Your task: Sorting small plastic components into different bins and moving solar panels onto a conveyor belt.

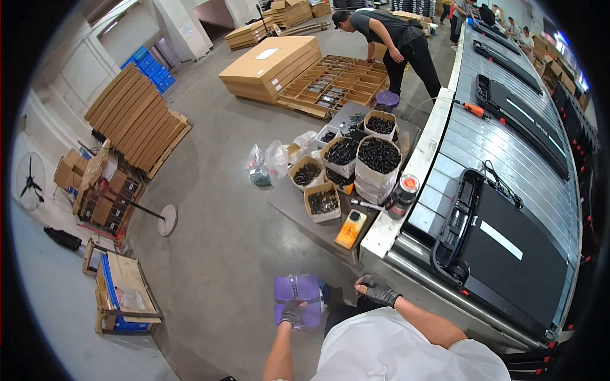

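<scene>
Left hand in a dark glove is clamped on the near edge of the purple stool, low by the knees. Right hand hangs loosely curled just beside it, holding nothing. The stool looks light and rigid, probably plastic, so gripping the rim should do

Boxes of dark parts beside conveyor; black treadmill on it.

left arm: bare, rising from the lower edge, slightly bent
left hand: gloved, fingers curled shut in a grip
right arm: bare forearm, angled up-left
right hand: gloved, palm down, fingers loosely bent, holding nothing
</scene>
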Tool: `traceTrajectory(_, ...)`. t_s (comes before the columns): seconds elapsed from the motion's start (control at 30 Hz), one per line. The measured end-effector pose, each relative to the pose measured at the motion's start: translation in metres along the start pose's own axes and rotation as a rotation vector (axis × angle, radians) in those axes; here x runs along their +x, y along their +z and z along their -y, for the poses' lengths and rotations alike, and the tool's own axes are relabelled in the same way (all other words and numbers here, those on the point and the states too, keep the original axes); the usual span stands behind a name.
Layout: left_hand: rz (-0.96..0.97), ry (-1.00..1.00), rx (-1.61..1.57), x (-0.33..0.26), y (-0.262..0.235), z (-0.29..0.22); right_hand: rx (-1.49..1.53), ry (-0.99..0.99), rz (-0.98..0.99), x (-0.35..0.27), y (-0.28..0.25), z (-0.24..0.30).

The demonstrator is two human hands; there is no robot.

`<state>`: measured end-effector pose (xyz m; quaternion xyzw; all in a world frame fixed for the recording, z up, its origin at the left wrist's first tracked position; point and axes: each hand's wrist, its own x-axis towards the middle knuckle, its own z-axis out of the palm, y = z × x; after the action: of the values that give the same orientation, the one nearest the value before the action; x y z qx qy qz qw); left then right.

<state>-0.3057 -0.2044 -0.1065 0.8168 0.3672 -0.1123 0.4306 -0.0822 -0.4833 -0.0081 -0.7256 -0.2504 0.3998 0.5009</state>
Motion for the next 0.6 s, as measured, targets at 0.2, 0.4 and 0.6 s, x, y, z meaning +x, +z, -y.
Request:
traceTrajectory(0.2,-0.092,0.138,0.027,0.108,-0.103,-0.094,0.13,0.041,-0.007,0.066,-0.026,0.04)
traceTrajectory(0.4,-0.131,0.528,0.229,0.28,-0.169,-0.221,0.379,0.192,-0.331,0.097,-0.037,0.025)
traceTrajectory(0.6,0.135,0.85,0.701,0.449,-0.168,-0.303,0.541,0.242,-0.737,0.158,-0.009,0.026)
